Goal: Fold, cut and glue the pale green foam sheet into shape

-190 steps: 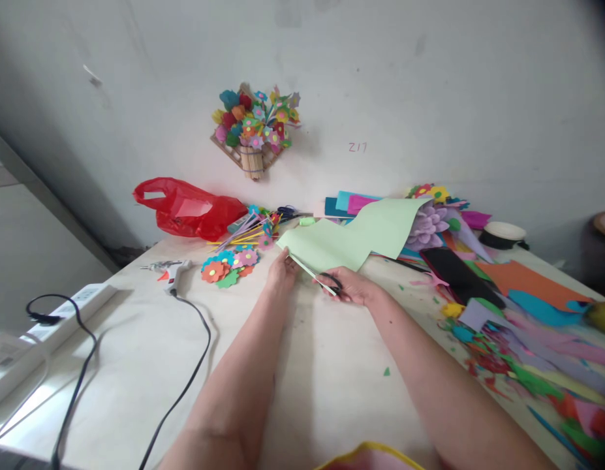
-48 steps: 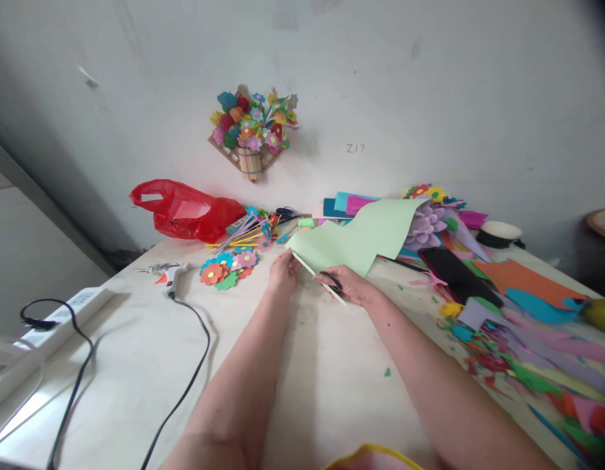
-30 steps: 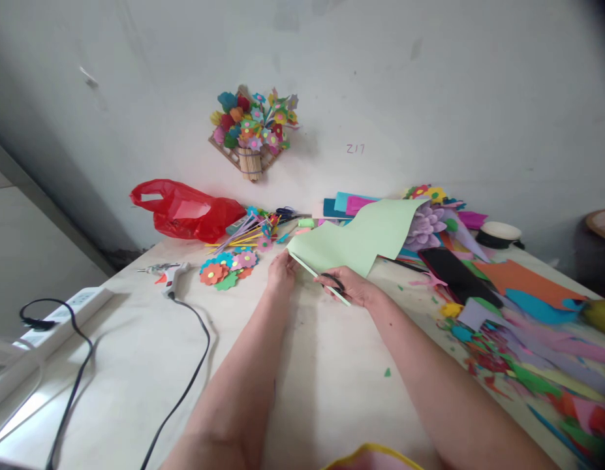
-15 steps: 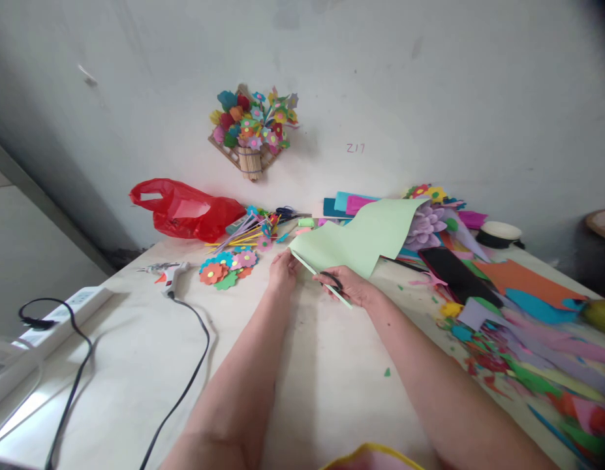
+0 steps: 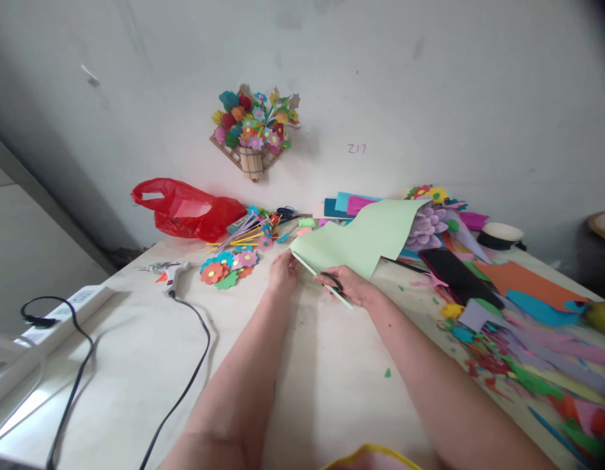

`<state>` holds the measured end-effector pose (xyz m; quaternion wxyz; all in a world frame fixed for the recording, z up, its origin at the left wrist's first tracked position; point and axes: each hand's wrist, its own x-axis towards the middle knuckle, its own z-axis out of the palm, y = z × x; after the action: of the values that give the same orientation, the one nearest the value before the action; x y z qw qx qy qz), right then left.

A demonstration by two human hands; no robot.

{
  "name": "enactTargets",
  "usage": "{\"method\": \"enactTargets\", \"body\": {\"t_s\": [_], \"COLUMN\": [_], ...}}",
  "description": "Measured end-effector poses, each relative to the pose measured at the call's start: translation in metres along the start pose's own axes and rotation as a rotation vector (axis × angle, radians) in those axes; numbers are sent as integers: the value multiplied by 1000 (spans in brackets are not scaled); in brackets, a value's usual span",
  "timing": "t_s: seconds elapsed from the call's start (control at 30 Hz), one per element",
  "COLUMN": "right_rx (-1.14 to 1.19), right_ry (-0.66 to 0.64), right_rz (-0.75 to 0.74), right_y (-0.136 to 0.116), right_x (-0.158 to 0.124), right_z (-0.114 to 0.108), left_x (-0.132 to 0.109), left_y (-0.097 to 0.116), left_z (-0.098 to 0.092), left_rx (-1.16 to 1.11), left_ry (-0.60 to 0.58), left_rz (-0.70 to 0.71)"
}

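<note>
Your left hand (image 5: 284, 267) pinches the left corner of the green sheet (image 5: 348, 245), where the sheet meets a narrow strip (image 5: 307, 264) along its near edge. That grip probably keeps the edge taut and steady, though your fingertips are partly hidden. Your right hand (image 5: 351, 286) is closed around the black handles of the scissors (image 5: 336, 282), which lie along the strip and seem to point left, toward your other hand. The blades are too hidden for you to tell whether they are parted. The strip's near right end sticks out past your right fingers, apparently so that it stays clear of the cut.

The sheet is at the middle of the table (image 5: 314, 385), just beyond your hands. Its far right end rises over the pile and reaches the purple flower (image 5: 428, 227), likely because the heap there props it up.

Left of your left hand lie the flat flowers (image 5: 228, 267), and farther left the glue gun (image 5: 172, 277), its cord (image 5: 204, 349) trailing to the near edge, perhaps to leave your working spot free. To the right, the phone (image 5: 459, 277) and the scraps (image 5: 502, 352) sit well apart from your hands.
</note>
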<state>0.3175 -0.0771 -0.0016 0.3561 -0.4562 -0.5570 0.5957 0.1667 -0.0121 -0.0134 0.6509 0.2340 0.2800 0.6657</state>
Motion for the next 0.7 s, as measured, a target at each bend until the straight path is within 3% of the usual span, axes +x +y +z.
{"method": "enactTargets", "body": {"t_s": [0.7], "right_rx": [21], "right_ry": [-18], "right_rz": [-23], "right_y": [0], "right_x": [0], "right_z": [0], "left_x": [-1], "left_y": [-2], "left_z": [0], "left_rx": [29], "left_ry": [-31], "left_rz": [27]}}
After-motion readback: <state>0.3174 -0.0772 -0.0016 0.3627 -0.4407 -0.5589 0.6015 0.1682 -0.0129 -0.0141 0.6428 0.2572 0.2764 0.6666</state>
